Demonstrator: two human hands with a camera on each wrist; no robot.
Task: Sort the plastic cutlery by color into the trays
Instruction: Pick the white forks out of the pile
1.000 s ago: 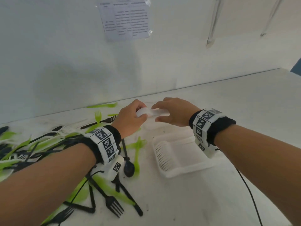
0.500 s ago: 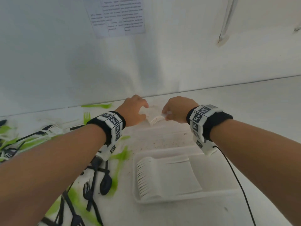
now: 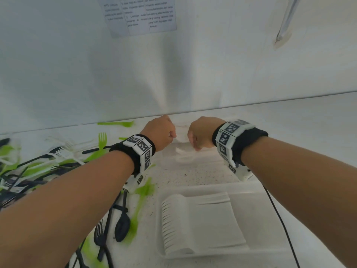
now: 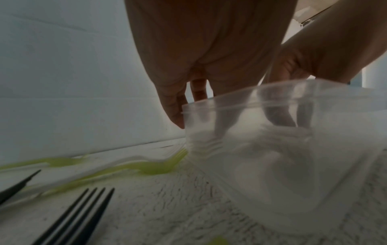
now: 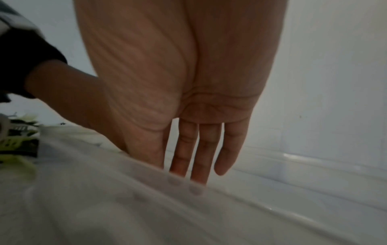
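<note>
Both hands are at the back of the table, close to the wall. My left hand and right hand point their fingers down into a clear plastic tray. In the left wrist view my left hand reaches through the tray's rim to a blurred bundle of white cutlery. In the right wrist view my right hand has straight fingers, their tips behind the translucent tray wall. White spoons lie below and between the hands. How the fingertips meet the bundle is hidden.
A white tray nearer me holds a neat stack of white forks. Loose green, black and white cutlery covers the table's left side, with a black spoon under my left forearm. A black cable hangs from my right wrist.
Both hands have carried the white bundle away from me to the back tray by the wall and lowered it, with fingers now pointing down.
</note>
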